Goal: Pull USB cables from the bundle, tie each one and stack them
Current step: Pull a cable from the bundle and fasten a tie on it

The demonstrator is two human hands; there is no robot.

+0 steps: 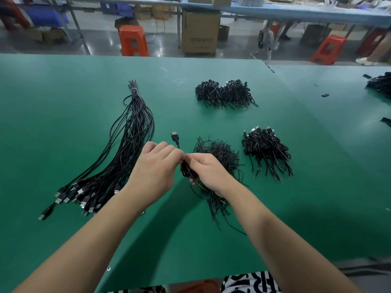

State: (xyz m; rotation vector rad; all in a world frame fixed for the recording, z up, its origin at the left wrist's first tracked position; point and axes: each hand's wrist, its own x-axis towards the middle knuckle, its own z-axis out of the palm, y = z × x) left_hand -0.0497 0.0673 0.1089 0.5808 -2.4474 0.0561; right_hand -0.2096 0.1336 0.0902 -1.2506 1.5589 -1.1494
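on the left of the green worktop (63, 123) lies the long bundle (127, 140) of untied usb cables, bound near its far end, with the plugs fanned out toward the person. just right of it, the left hand (156, 168) has its fingers curled and pinches the coiled cable (185, 170) where it meets the right hand (206, 172), which also grips the coil with curled fingers. the cable's usb plug (174, 136) sticks up above the two hands. behind the right hand lies a loose heap of thin black ties (220, 153). further right there is a stack of tied cables (265, 148), and another tied pile (224, 93) lies at the back.

i judge the tying step is in hand: the coil is made and a tie goes around it, though the tie itself i cannot see. next, the twist must be closed tight, then the cable goes onto the stack at the right.
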